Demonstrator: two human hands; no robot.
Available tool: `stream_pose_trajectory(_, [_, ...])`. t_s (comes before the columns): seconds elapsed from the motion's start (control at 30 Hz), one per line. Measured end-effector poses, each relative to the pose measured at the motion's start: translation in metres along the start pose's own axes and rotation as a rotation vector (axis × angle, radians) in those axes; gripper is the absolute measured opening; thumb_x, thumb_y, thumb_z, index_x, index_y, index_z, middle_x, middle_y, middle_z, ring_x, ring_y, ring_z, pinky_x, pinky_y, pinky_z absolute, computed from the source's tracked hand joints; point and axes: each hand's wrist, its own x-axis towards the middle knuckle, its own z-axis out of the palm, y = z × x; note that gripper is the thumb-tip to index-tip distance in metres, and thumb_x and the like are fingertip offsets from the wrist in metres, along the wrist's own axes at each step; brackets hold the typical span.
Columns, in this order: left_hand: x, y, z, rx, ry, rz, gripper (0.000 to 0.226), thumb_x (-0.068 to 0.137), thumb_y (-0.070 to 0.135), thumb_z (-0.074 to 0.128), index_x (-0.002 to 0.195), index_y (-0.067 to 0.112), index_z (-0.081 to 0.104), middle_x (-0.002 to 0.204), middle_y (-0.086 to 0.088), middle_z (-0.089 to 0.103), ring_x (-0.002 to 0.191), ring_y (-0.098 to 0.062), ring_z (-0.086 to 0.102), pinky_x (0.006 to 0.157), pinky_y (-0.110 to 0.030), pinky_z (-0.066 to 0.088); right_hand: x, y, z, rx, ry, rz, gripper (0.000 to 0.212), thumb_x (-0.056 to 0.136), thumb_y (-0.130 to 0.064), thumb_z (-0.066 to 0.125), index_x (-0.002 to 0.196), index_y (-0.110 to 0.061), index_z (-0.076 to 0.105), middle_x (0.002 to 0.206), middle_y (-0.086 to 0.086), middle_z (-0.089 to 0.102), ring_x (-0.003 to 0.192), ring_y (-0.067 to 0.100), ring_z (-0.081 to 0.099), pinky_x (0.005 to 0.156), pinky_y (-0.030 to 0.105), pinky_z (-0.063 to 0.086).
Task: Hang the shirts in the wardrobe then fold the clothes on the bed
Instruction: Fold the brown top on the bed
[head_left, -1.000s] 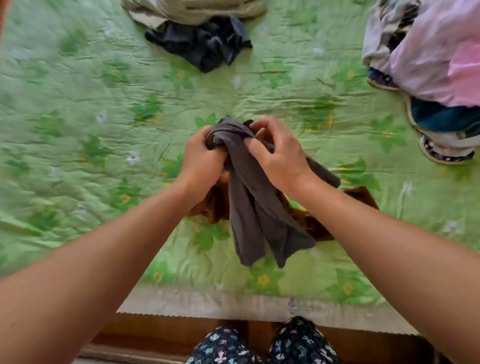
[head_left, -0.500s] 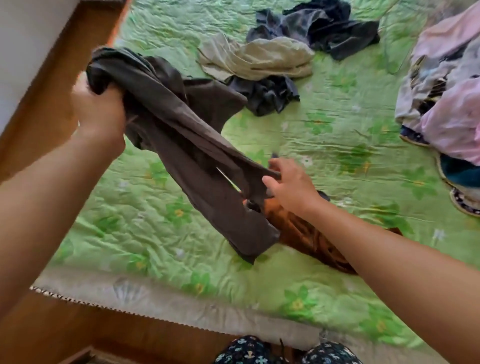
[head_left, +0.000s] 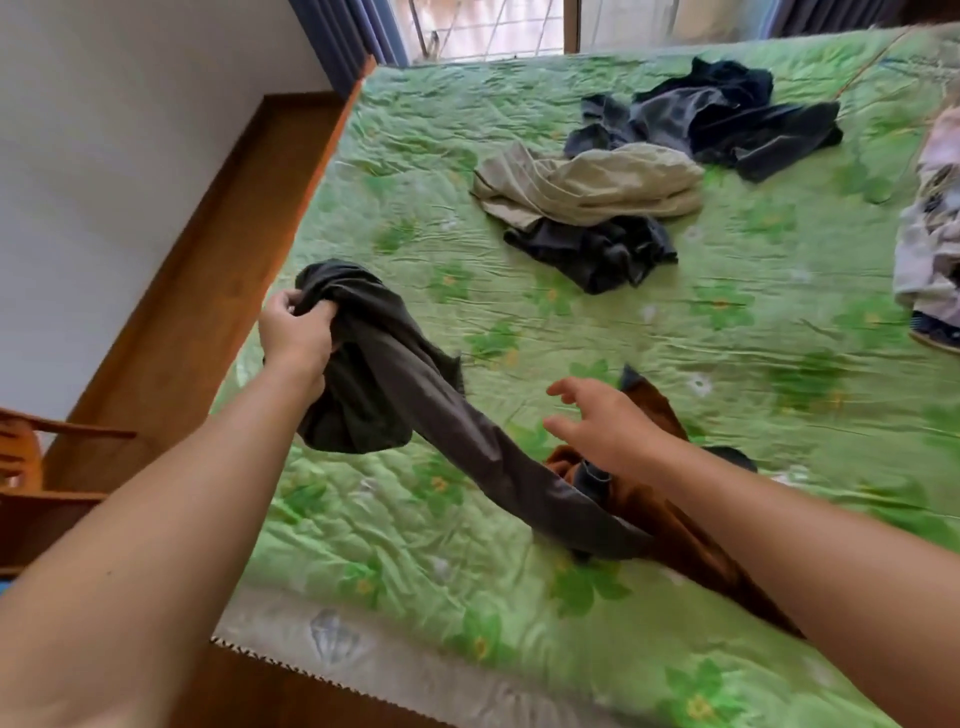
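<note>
At the far left I see part of a wooden chair (head_left: 21, 457) against the white wall. Next comes my left hand (head_left: 296, 332), raised over the left edge of the bed (head_left: 395, 525). Its fingers are curled tight round the bunched top of a dark grey garment (head_left: 415, 395). The cloth hangs from that fist and slopes down to the right. Its lower end lies on the green flowered cover and across a brown garment (head_left: 675, 525).

My right hand (head_left: 602, 421) is over that brown garment with fingers spread and loose, holding nothing. I cannot tell whether the palm touches the cloth.

Further back, near the middle of the bed, a beige garment (head_left: 587, 182) lies crumpled on top of a dark navy piece (head_left: 597, 254). Behind them is a dark heap (head_left: 727, 114), touching the beige one. At the right edge a pile of pale clothes (head_left: 930, 244) is cut off by the frame, well apart from the rest.
</note>
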Motion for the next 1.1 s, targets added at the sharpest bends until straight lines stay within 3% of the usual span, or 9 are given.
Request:
stream_pose_trajectory(0.13, [-0.004, -0.009, -0.001, -0.047, -0.011, -0.042, 0.015, 0.091, 0.019, 0.068, 0.089, 0.022, 0.054, 0.091, 0.001, 0.058, 0.084, -0.016, 0.060, 0.059, -0.030, 0.059, 0.021, -0.028, 0.018, -0.083, -0.111, -0.011, 0.083, 0.092, -0.042, 0.068, 0.158, -0.024, 0.021, 0.143, 0.008, 0.054, 0.126, 0.025, 0.056, 0.096, 0.037, 0.048])
stream_pose_trajectory(0.23, [-0.013, -0.005, -0.007, -0.124, -0.081, -0.078, 0.011, 0.091, 0.017, 0.065, 0.088, 0.021, 0.055, 0.094, -0.003, 0.059, 0.082, -0.017, 0.061, 0.060, -0.031, 0.059, 0.042, -0.056, 0.039, -0.102, -0.192, -0.013, 0.116, 0.088, -0.047, 0.073, 0.156, -0.035, -0.019, 0.102, 0.009, 0.068, 0.082, 0.023, 0.069, 0.066, 0.034, 0.055])
stream_pose_trajectory(0.3, [-0.019, 0.003, -0.014, -0.167, -0.168, -0.081, 0.007, 0.090, 0.015, 0.064, 0.092, 0.019, 0.058, 0.096, -0.007, 0.063, 0.083, -0.019, 0.064, 0.064, -0.035, 0.059, 0.058, -0.079, 0.050, -0.028, -0.166, -0.011, 0.124, 0.086, -0.046, 0.076, 0.150, -0.042, -0.030, 0.096, 0.010, 0.066, 0.068, 0.024, 0.070, 0.057, 0.032, 0.055])
stream_pose_trajectory(0.4, [-0.028, 0.017, -0.030, -0.257, -0.299, -0.065, 0.016, 0.089, 0.012, 0.062, 0.104, 0.016, 0.061, 0.098, -0.012, 0.067, 0.087, -0.023, 0.066, 0.071, -0.042, 0.059, 0.084, -0.117, 0.057, 0.210, -0.099, 0.028, 0.111, 0.087, -0.033, 0.076, 0.148, -0.054, -0.014, 0.088, 0.006, 0.061, 0.056, 0.028, 0.070, 0.040, 0.033, 0.054])
stream_pose_trajectory(0.53, [-0.025, 0.038, -0.057, -0.422, -0.298, -0.030, 0.021, 0.093, 0.008, 0.056, 0.113, 0.012, 0.059, 0.103, -0.015, 0.065, 0.093, -0.026, 0.065, 0.073, -0.042, 0.057, 0.118, -0.176, 0.054, 0.261, -0.013, -0.078, 0.049, 0.093, -0.017, 0.059, 0.138, -0.031, 0.047, 0.117, 0.013, 0.063, 0.089, 0.033, 0.068, 0.060, 0.047, 0.063])
stream_pose_trajectory(0.63, [-0.014, 0.051, -0.076, -0.530, -0.206, 0.019, 0.017, 0.094, 0.012, 0.056, 0.110, 0.015, 0.060, 0.109, -0.016, 0.067, 0.098, -0.027, 0.067, 0.072, -0.040, 0.057, 0.136, -0.220, 0.044, 0.326, 0.029, -0.185, 0.034, 0.091, -0.018, 0.053, 0.124, -0.025, 0.057, 0.114, 0.009, 0.066, 0.103, 0.034, 0.065, 0.086, 0.053, 0.058])
stream_pose_trajectory(0.8, [0.000, 0.051, -0.083, -0.456, -0.073, 0.047, 0.014, 0.095, 0.024, 0.058, 0.108, 0.025, 0.063, 0.118, -0.007, 0.068, 0.105, -0.023, 0.069, 0.069, -0.038, 0.060, 0.155, -0.253, 0.030, 0.402, -0.027, -0.276, 0.005, 0.098, -0.030, 0.051, 0.102, -0.029, 0.054, 0.090, -0.001, 0.061, 0.095, 0.028, 0.065, 0.088, 0.054, 0.057])
stream_pose_trajectory(0.97, [0.004, -0.011, -0.045, 0.002, -0.126, -0.151, 0.039, 0.092, 0.039, 0.061, 0.127, 0.027, 0.049, 0.136, -0.009, 0.053, 0.104, -0.030, 0.067, 0.064, -0.042, 0.062, 0.153, -0.180, 0.029, 0.287, -0.114, -0.173, 0.042, 0.098, -0.026, 0.060, 0.139, -0.023, 0.049, 0.096, -0.004, 0.060, 0.074, 0.012, 0.057, 0.054, 0.018, 0.049])
stream_pose_trajectory(1.1, [-0.005, -0.081, 0.009, 0.395, -0.246, -0.150, 0.068, 0.090, 0.043, 0.063, 0.150, 0.030, 0.034, 0.152, -0.004, 0.036, 0.125, -0.029, 0.051, 0.091, -0.052, 0.056, 0.134, -0.063, 0.029, 0.108, -0.144, 0.001, 0.051, 0.097, -0.038, 0.063, 0.143, -0.019, 0.052, 0.131, 0.008, 0.061, 0.104, 0.020, 0.061, 0.084, 0.027, 0.045])
